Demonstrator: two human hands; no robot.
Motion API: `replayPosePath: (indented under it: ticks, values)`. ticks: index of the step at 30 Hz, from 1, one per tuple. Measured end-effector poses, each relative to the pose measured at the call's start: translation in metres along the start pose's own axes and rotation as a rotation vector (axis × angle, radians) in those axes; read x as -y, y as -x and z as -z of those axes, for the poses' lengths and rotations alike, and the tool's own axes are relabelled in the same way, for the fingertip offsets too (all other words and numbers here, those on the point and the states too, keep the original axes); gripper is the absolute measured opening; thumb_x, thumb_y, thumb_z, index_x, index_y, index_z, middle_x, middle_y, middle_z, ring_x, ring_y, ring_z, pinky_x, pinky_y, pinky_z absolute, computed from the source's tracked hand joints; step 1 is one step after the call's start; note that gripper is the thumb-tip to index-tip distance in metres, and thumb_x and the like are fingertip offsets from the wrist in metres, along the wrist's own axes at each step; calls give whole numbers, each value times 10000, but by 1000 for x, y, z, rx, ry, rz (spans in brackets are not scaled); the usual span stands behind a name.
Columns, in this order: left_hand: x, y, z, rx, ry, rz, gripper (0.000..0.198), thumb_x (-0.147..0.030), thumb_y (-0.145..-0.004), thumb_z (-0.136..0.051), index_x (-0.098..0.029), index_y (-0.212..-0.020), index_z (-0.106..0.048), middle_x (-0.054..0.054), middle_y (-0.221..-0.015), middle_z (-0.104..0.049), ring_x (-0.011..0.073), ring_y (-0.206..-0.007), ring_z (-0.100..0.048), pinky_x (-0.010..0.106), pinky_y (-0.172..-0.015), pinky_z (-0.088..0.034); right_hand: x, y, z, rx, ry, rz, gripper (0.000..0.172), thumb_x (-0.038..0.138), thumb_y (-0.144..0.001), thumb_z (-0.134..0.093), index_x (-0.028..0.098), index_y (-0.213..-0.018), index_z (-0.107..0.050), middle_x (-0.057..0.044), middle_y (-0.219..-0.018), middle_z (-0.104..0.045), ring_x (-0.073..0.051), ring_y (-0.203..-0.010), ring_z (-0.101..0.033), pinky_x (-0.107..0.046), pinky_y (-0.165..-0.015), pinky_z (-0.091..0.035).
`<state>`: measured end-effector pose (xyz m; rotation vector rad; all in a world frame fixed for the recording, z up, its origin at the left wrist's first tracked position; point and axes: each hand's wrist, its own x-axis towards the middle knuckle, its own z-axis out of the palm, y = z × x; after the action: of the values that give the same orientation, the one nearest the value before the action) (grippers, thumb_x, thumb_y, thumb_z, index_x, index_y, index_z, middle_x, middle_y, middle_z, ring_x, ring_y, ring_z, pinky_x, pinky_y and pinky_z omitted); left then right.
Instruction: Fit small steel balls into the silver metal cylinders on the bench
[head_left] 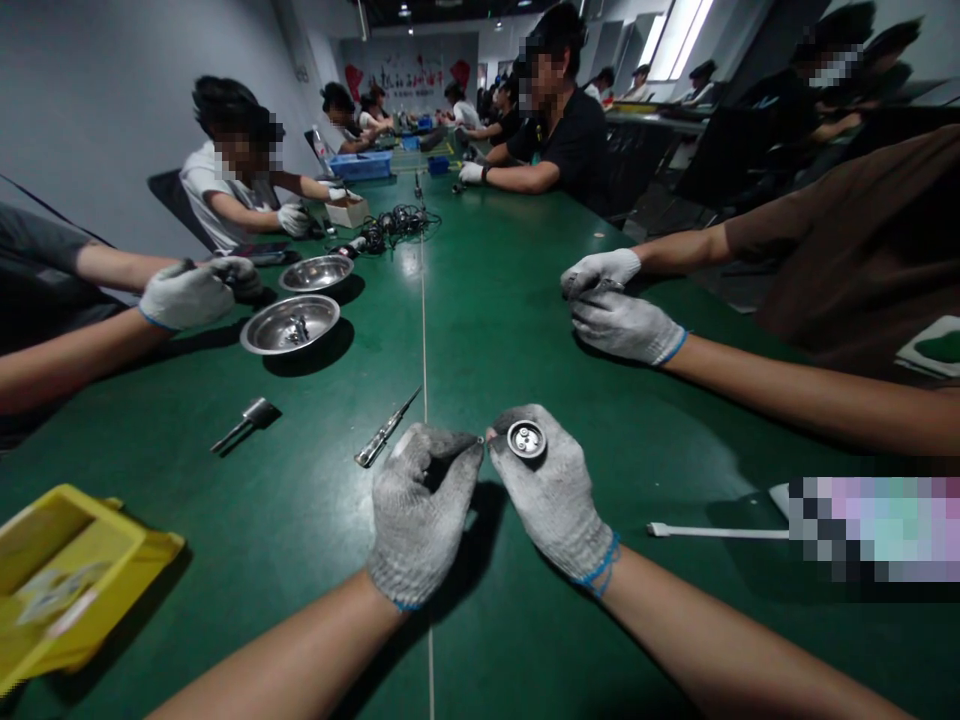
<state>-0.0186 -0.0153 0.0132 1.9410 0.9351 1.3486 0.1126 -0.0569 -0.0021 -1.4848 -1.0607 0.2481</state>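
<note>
My left hand (424, 510), in a greyish-white knit glove, pinches a tiny piece (481, 440) between thumb and forefinger; it is too small to name. Close beside it, my right hand (551, 490), gloved the same way, holds a round metal cup-like part (526, 440). Small round fittings show inside that part's dark rim, facing up at me. Both gloves have darkened fingertips. Just left of my left hand, a screwdriver (386, 432) with a clear handle lies on the green table (480, 640).
A metal part with a stem (247, 420) lies to the left, near a yellow bin (142, 535). Two steel bowls (255, 340) stand beyond, before tangled black cables (397, 225). Co-workers' gloved hands (626, 320) work on both sides. A white cable (720, 532) lies right.
</note>
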Motion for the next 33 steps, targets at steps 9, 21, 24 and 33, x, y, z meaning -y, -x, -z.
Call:
replayPosePath:
  ticks: [9, 21, 24, 33]
  values:
    - [-14, -12, 9, 106, 7, -42, 96, -180, -882, -706, -192, -813, -772, -3, -746, -733, 126, -681, -670, 227, -618, -530, -5, -1, -3, 93, -41, 117, 167, 139, -710, -551, 236, -826, -621, -24, -762, -735, -210, -712, -706, -298, -664, -575]
    - [-25, -28, 18, 298, -25, -48, 78, -161, -877, -732, -186, -843, -798, 0, -791, -758, 133, -726, -706, 244, -680, -548, -6, -1, -2, 131, -26, 165, 128, 143, -741, -584, 233, -822, -625, -36, -782, -730, -211, -722, -707, -300, -667, -578]
    - [-23, -33, 20, 316, -7, -27, 75, -153, -880, -735, -185, -862, -800, -1, -813, -765, 129, -741, -713, 233, -684, -551, -5, -2, -1, 152, -64, 158, 99, 157, -756, -607, 233, -818, -622, -23, -750, -735, -205, -692, -706, -289, -637, -574]
    - [-22, -33, 19, 353, -5, -57, 56, -138, -856, -757, -177, -852, -797, 2, -801, -762, 130, -719, -706, 235, -685, -555, -3, -3, 3, 231, -120, 144, 125, 147, -720, -587, 218, -813, -633, -29, -759, -739, -205, -694, -725, -284, -642, -577]
